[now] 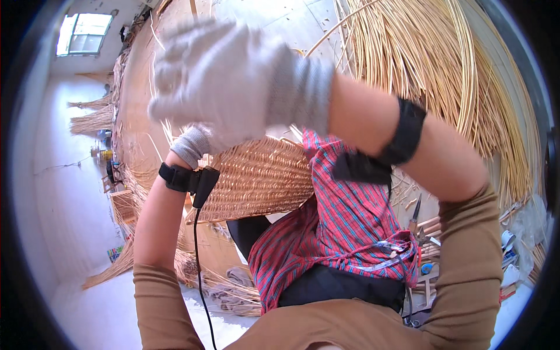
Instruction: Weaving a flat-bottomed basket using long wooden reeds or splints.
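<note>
My right hand (216, 81), in a pale grey knitted glove, is raised across the upper middle and smeared by motion. Its fingers look curled in, and what they hold, if anything, is hidden. Behind and below it is my left hand (202, 139), in a matching glove, its fingers covered by the right one. Just under both hands lies a woven wicker piece (262, 178), tilted beside my lap, with loose rod ends standing up at its far left edge. A red plaid cloth (350, 210) covers part of my legs.
A big pile of long wicker rods (431, 64) spreads over the floor at the upper right. Hand tools (415, 216) and scraps lie at my right side. More rod bundles (93, 119) lean along the white wall at left. A cable (199, 262) hangs from my left wrist strap.
</note>
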The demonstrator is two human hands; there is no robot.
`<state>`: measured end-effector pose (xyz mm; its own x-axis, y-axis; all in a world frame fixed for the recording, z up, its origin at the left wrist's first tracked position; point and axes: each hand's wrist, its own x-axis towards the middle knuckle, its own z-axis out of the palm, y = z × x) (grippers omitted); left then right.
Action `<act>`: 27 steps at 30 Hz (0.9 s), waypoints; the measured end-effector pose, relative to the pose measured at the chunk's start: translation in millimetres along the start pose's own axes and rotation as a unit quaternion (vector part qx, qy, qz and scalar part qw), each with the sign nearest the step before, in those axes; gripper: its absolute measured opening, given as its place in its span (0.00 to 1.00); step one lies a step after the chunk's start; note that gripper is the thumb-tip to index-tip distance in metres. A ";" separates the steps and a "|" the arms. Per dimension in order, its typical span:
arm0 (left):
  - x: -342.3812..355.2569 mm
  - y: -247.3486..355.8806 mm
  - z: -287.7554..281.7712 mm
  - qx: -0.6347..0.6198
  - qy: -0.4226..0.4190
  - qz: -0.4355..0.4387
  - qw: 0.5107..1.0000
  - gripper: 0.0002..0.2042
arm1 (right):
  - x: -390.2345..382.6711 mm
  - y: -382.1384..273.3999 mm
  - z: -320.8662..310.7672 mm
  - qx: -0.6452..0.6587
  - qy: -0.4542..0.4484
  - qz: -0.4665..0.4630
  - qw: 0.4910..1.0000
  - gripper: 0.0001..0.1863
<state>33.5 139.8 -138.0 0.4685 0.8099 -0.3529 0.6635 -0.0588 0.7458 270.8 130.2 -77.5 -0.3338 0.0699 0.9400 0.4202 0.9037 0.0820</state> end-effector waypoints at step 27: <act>-251.1 -9.0 -95.8 0.124 0.140 0.028 0.982 0.26 | -15.2 -186.2 130.1 0.121 -0.297 0.310 0.895 0.49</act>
<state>-145.9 -7.0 -2.0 0.3526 0.9281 -0.1194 0.7791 -0.2205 0.5868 87.8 15.8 -150.1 -0.5187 0.7375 0.4325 0.5097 0.6729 -0.5362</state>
